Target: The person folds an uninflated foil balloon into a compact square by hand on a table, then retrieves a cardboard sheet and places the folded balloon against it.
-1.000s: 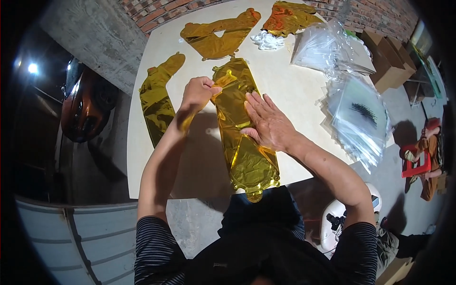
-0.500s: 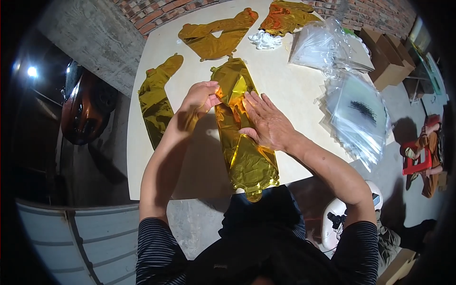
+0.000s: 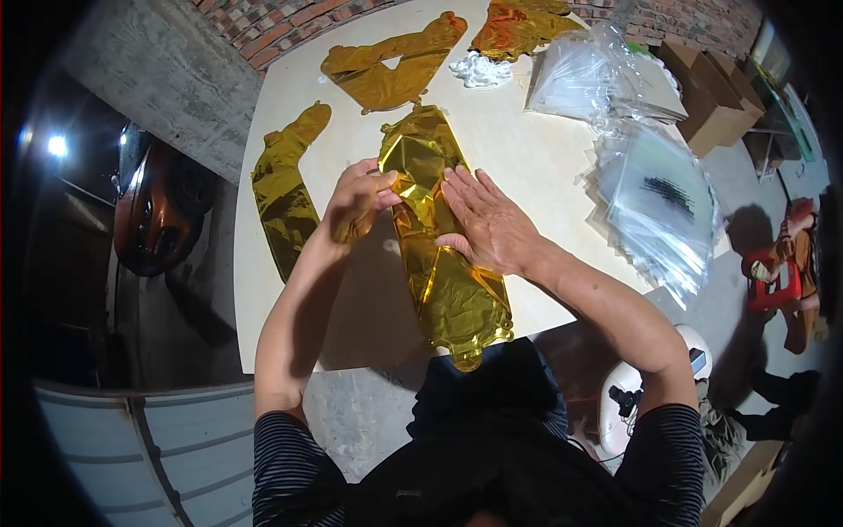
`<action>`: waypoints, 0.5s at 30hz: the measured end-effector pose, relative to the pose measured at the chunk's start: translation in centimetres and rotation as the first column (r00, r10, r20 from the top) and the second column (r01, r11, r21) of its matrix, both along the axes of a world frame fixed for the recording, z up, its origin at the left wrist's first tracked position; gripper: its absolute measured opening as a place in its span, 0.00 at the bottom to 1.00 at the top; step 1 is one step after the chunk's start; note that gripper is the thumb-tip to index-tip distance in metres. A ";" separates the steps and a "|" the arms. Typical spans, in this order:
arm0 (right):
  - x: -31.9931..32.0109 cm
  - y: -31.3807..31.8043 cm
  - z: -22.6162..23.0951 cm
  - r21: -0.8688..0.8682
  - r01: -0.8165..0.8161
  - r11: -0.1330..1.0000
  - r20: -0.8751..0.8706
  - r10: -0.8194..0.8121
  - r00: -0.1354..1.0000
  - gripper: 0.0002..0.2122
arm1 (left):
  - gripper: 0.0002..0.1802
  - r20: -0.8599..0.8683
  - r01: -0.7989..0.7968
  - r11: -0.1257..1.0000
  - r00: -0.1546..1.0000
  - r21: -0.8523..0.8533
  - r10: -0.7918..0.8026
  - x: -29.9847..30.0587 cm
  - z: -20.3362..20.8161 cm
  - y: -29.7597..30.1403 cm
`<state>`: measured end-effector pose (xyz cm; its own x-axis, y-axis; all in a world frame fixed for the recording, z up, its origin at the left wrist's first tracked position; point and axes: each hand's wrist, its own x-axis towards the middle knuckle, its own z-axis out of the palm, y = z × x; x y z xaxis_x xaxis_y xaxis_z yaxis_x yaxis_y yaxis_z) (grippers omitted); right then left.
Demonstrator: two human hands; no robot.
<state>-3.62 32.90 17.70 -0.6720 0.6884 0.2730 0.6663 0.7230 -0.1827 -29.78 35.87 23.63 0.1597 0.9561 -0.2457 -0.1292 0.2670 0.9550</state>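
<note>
A long gold foil balloon (image 3: 461, 303), flat and folded lengthwise, lies in front of me with its small scalloped tab hanging over the table's near edge. At its left edge, my left hand (image 3: 362, 195) is closed, thumb and fingers pinching the foil. My right hand (image 3: 492, 224) rests open on the balloon's right side, its fingers stretched and pressing the foil down. Creases run across the foil between the two hands. To the left lies a narrow bent gold foil balloon (image 3: 285, 189). A wider gold foil balloon (image 3: 391, 75) is spread out beyond my hands.
More crumpled gold foil (image 3: 518, 31) lies at the table's far edge, near a bundle of white string (image 3: 480, 70). Clear plastic bags (image 3: 663, 206) are fanned on the right, below another pile of bags (image 3: 580, 79). Cardboard boxes (image 3: 711, 97) stand beyond the pale table (image 3: 351, 338).
The raised fold between my hands has flattened somewhat. My left hand has shifted slightly left and down along the foil's edge. My right hand stays flat on it.
</note>
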 end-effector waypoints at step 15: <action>-0.1 0.0 0.0 0.005 -0.006 1.000 -0.014 0.006 1.000 0.42 | 0.13 -0.024 -0.037 0.999 0.999 -0.024 0.037 -0.4 -1.2 0.3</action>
<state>-3.68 32.87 17.74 -0.6723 0.6829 0.2859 0.6595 0.7279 -0.1879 -30.22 36.21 22.39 0.1182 0.9550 -0.2720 -0.1173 0.2854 0.9512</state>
